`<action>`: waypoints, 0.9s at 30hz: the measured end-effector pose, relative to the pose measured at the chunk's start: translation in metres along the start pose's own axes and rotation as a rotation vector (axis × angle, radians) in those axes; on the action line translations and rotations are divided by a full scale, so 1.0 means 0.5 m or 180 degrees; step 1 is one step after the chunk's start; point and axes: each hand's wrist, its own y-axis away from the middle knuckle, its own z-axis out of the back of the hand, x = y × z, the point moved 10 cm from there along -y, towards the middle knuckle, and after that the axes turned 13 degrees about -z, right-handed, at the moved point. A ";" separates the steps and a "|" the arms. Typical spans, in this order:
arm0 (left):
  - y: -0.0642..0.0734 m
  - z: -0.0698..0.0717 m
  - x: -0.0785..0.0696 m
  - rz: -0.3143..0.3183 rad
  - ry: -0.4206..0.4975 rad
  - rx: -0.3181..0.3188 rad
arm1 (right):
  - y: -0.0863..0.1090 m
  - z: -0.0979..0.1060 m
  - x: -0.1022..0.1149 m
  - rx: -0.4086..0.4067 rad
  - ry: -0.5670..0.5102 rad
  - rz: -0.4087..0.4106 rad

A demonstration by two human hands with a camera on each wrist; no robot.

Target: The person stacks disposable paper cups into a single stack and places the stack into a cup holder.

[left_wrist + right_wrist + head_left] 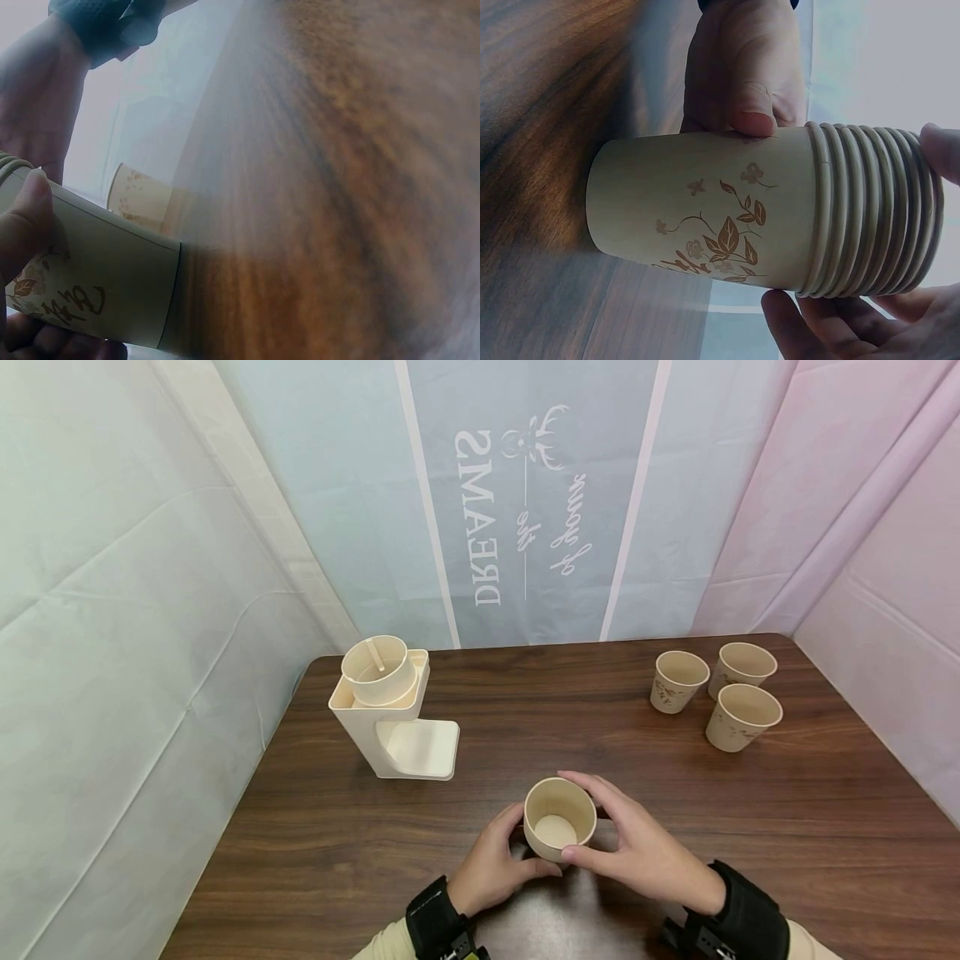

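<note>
A stack of cream paper cups (553, 828) stands upright near the front of the table, between both hands. Their nested rims show in the right wrist view, above a printed pattern of brown leaves and flowers on the lowest cup (705, 217). My left hand (491, 867) grips the side of the stack below the rims, thumb on the near side. With thumb and fingers spread around the rims, my right hand (637, 843) holds the top of the stack. In the left wrist view the cup's base is right at the wood.
Three paper cups stand apart at the back right: one to the left (677, 683), one behind (742, 667) and one nearer (742, 718). At the back left is a cream stand (435, 747) with a round container (382, 685) on top, a stick inside it. Curtains surround the brown table (315, 860).
</note>
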 end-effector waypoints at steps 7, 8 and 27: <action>-0.001 0.000 0.000 -0.0001 -0.0008 -0.0006 | 0.000 0.003 -0.004 0.0017 0.0061 -0.0047; 0.000 0.000 0.001 0.0004 -0.0002 -0.0006 | 0.000 0.004 -0.005 0.0024 0.0069 -0.0050; 0.001 -0.002 0.005 0.0068 0.0086 -0.0056 | -0.008 0.104 -0.016 -0.0386 -0.0190 -0.0050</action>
